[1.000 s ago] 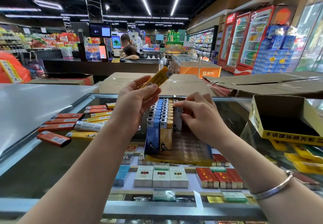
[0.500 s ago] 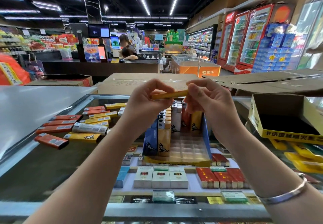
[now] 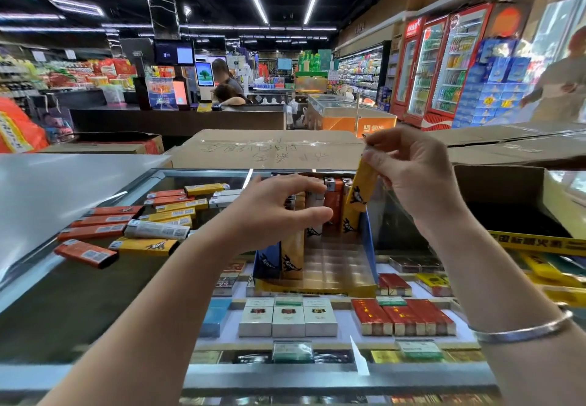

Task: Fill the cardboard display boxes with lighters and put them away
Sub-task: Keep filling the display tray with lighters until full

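Head view: left hand [image 3: 272, 212] hiding lighters [image 3: 317, 202]

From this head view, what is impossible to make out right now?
- Rear rows of the yellow cardboard display box: hidden behind the left hand.
- Top of the yellow lighter: covered by the right hand.
- Barcode print on the loose lighters: too small.

We stood in a supermarket, at a glass counter [image 3: 95, 294] with cigarette packs [image 3: 287, 317] displayed beneath it. Red drink fridges [image 3: 444, 63] lined the right wall, stocked shelves [image 3: 361, 69] ran down an aisle, and a checkout desk [image 3: 177, 118] with screens [image 3: 174, 53] faced us under strip lights.
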The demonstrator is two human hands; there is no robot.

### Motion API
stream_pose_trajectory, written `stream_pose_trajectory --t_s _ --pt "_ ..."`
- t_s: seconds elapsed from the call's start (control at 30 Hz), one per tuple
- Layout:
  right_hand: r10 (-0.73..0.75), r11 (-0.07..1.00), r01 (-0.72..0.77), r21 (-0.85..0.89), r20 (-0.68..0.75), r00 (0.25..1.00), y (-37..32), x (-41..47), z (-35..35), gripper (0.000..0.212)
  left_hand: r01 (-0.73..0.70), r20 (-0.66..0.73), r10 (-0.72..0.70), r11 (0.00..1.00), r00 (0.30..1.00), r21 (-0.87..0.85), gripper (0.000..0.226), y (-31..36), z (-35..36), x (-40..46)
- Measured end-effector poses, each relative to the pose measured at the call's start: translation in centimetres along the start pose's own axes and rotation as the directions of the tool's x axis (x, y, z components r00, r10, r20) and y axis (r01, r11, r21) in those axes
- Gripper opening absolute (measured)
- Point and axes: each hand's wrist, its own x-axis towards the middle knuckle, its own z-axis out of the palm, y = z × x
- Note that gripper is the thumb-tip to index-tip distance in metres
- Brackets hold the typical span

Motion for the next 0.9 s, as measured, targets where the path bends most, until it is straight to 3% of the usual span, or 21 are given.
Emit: stream_pose_trajectory --t_s 0.1,0.2,0.37,0.73,0.9 --pt "-0.151 0.910 0.199 -0.363 0.157 0.976 0.4 -0.3 0.5 0.019 0.000 0.036 0.001 1.000 0.999 -0.015 0.044 0.0 -0.1 0.0" --pt "-0.170 0.804 0.288 -0.520 0.262 0.950 0.6 -0.4 0.6 0.020 -0.017 0.021 0.017 1.000 1.000 0.023 0.045 -0.2 0.0 0.1" --pt "-0.101 0.755 0.298 -0.584 0.345 0.933 0.6 -0.3 0.3 0.015 -0.037 0.011 0.036 0.996 0.999 0.081 0.044 -0.3 0.1 0.2" --pt "-0.094 0.710 0.331 -0.621 0.382 0.919 0.3 -0.4 0.6 0.014 -0.044 -0.007 0.045 0.996 0.999 0.083 0.042 -0.2 0.3 0.2" --pt "-0.019 0.700 0.290 -0.653 0.390 0.921 0.6 -0.4 1.2 0.011 -0.043 -0.029 0.045 0.997 0.999 0.071 0.040 -0.2 0.3 0.2"
